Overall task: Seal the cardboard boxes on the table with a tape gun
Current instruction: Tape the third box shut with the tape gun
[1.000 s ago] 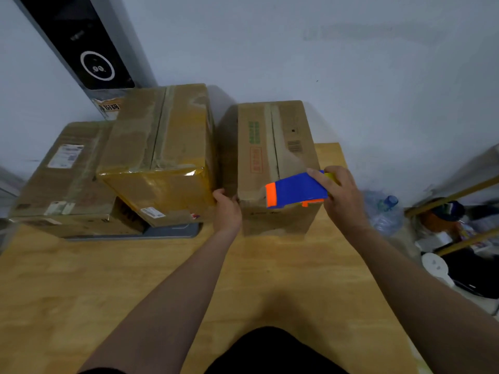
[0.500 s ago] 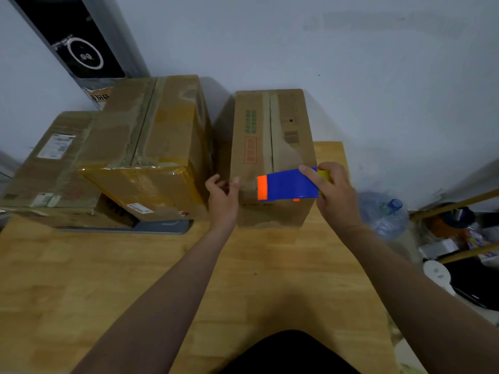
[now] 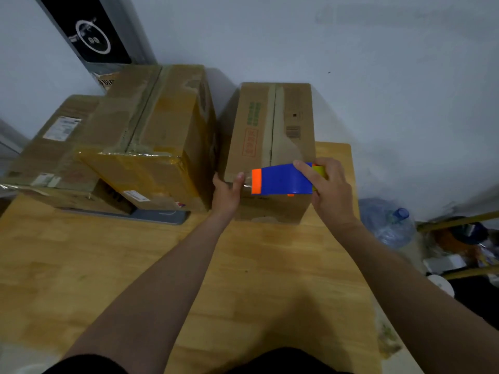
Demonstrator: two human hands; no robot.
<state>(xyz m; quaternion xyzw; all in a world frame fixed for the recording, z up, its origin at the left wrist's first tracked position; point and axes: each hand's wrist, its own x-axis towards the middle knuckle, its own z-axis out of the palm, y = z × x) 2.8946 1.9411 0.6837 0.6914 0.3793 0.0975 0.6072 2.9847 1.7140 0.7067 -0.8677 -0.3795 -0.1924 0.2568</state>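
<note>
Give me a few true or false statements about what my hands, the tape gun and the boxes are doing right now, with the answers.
1. The right hand holds the blue and orange tape gun. True.
2. The tape gun is at the far end of the narrow box, by the wall. False: it is at the box's near top edge, closest to the person.
3. The left hand holds the narrow box at its near left corner. True.
4. The water bottle stands on the table. False: it is off the table, lower down beyond its right edge.
</note>
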